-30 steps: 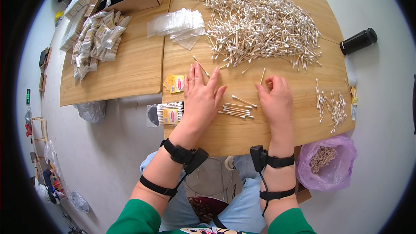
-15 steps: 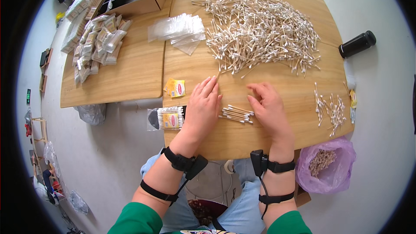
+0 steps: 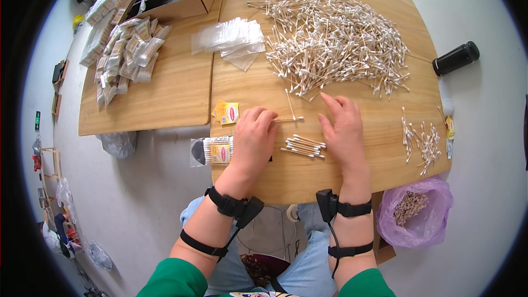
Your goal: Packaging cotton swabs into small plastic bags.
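Left hand (image 3: 254, 135) curled, fingertips pinching cotton swab (image 3: 289, 119), probably one. Right hand (image 3: 342, 129) flat, fingers spread, empty, beside small swab bundle (image 3: 304, 147) on wooden table (image 3: 352, 170).

Two light wooden tables (image 3: 165, 99) stand side by side and fill the upper half of the frame, the right one with a rounded far corner. Under them is a smooth pale grey floor (image 3: 137, 198), evenly lit, without hard shadows. At the far left edge, a small wooden shelf rack (image 3: 48, 159) stands on this floor.
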{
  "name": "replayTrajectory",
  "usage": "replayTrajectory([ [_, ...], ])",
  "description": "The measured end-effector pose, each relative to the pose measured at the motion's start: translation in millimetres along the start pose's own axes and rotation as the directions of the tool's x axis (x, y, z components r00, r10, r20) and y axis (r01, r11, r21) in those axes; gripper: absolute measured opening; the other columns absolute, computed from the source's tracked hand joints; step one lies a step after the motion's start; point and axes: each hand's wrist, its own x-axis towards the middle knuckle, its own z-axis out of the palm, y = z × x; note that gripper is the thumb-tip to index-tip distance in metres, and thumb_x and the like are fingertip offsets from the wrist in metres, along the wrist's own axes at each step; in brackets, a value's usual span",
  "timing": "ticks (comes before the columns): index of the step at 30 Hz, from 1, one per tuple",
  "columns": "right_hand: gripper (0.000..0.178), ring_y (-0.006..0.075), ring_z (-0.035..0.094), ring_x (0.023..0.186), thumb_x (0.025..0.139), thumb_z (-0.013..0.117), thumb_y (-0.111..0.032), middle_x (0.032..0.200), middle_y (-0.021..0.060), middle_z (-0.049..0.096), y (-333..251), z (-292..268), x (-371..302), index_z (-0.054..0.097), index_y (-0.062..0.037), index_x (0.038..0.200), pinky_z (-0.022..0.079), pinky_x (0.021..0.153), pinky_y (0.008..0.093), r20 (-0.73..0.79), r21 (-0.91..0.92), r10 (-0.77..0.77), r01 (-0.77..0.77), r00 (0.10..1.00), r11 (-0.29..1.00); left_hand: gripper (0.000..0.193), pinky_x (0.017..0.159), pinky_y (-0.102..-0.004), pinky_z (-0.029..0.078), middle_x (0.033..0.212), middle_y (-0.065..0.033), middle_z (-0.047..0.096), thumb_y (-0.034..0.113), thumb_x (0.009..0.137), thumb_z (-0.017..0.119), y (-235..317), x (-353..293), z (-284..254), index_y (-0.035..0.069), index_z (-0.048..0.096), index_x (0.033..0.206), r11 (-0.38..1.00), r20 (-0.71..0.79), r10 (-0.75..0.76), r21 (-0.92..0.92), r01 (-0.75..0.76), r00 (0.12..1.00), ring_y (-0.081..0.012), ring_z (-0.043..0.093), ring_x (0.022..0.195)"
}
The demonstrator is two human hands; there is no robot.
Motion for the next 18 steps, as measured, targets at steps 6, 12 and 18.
replayTrajectory([
  [6, 0.025, 0.0332, 0.058, 0.103, 0.082, 0.073, -0.008, 0.107, 0.0124, 0.063, -1, 18, 1, 0.069, -0.0043, 0.106, 0.049, 0.089, 0.0417, -0.112, -0.111, -0.139, 0.126, 0.984, 0.986, 0.006, 0.079, -0.0431, 0.050, 0.090, -0.0110, 0.063, 0.003, 0.081, 0.072, 0, 2, 5, 0.004, 0.068, 0.087, 0.999, 0.028, -0.026, 0.034, 0.025, 0.999, -0.0331, 0.061, 0.090],
  [12, 0.012, 0.0329, 0.059, 0.092, 0.080, 0.074, -0.009, 0.090, 0.0120, 0.061, 15, -3, -3, 0.064, -0.0041, 0.085, 0.049, 0.082, 0.0439, -0.044, -0.066, 0.067, -0.070, 0.997, 0.995, 0.006, 0.079, -0.0415, 0.050, 0.090, -0.0105, 0.062, 0.004, 0.081, 0.072, -1, 3, 11, 0.004, 0.067, 0.086, 0.998, 0.105, 0.023, -0.057, -0.017, 0.994, -0.0320, 0.061, 0.090],
  [18, 0.011, 0.0328, 0.058, 0.091, 0.080, 0.074, -0.008, 0.090, 0.0111, 0.061, -8, 5, -7, 0.063, -0.0056, 0.083, 0.048, 0.079, 0.0432, 0.034, -0.011, -0.050, 0.051, 0.998, 0.999, 0.006, 0.081, -0.0413, 0.050, 0.091, -0.0105, 0.062, 0.006, 0.083, 0.072, 13, 1, 16, 0.004, 0.068, 0.087, 0.987, 0.184, 0.128, -0.120, -0.107, 0.974, -0.0322, 0.061, 0.091],
])
